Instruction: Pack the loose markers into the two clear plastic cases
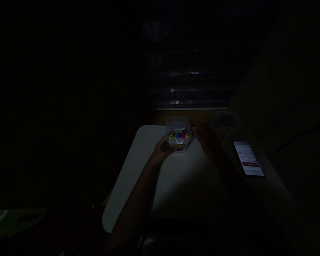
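In dim light, a clear plastic box (178,133) stands on the white table with its clear lid raised at the back. Several round-capped markers (176,136) stand inside it, with yellow, blue, pink and red tops. My left hand (161,150) is closed around the left side of the box, its fingers reaching toward the printed label on the front. My right hand (204,137) is at the box's right edge with its fingers stretched toward the rim; it is in deep shadow, and I cannot tell whether it touches the box.
A second clear plastic container (225,121) sits behind my right hand, barely lit. On the right part of the white table (173,181) lies a phone (248,159) with its screen on. A dark ridged shutter (186,81) rises beyond the table. Much of the surroundings is black.
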`<state>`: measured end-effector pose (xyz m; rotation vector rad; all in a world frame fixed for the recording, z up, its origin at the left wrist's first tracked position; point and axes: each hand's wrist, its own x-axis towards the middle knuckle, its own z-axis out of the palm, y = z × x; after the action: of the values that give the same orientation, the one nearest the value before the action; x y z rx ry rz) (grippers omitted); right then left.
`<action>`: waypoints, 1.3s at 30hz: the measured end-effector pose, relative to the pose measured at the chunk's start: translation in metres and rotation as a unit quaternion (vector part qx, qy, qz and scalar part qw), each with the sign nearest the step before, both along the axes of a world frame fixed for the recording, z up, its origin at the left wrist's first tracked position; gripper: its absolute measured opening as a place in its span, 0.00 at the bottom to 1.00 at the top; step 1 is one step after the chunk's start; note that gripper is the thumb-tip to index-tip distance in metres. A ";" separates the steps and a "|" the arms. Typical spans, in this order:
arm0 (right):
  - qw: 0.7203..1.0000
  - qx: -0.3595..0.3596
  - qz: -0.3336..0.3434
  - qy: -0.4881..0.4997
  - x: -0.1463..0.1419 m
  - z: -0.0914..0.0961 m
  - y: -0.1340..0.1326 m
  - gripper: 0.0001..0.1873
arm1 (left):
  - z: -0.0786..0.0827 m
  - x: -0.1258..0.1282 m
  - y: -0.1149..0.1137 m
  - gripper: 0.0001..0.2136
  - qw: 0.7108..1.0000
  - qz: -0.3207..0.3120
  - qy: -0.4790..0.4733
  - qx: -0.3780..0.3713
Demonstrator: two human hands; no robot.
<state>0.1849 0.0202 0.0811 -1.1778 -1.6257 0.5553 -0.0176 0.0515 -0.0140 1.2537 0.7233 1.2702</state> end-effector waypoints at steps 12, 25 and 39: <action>0.992 -0.079 -0.026 0.090 -0.002 -0.011 0.026 0.35 | -0.002 0.008 0.000 0.32 0.999 -0.025 0.012 -0.036; 0.986 -0.051 -0.005 0.157 -0.002 -0.022 0.036 0.33 | -0.009 0.011 0.004 0.30 0.998 -0.056 0.003 -0.018; 0.984 0.036 0.117 0.131 0.011 -0.012 0.021 0.37 | 0.001 0.011 -0.003 0.25 0.998 -0.061 0.019 -0.023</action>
<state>0.1962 0.0414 0.0694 -0.8265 -1.5493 0.7604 -0.0070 0.0484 -0.0133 1.2680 0.6904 1.1272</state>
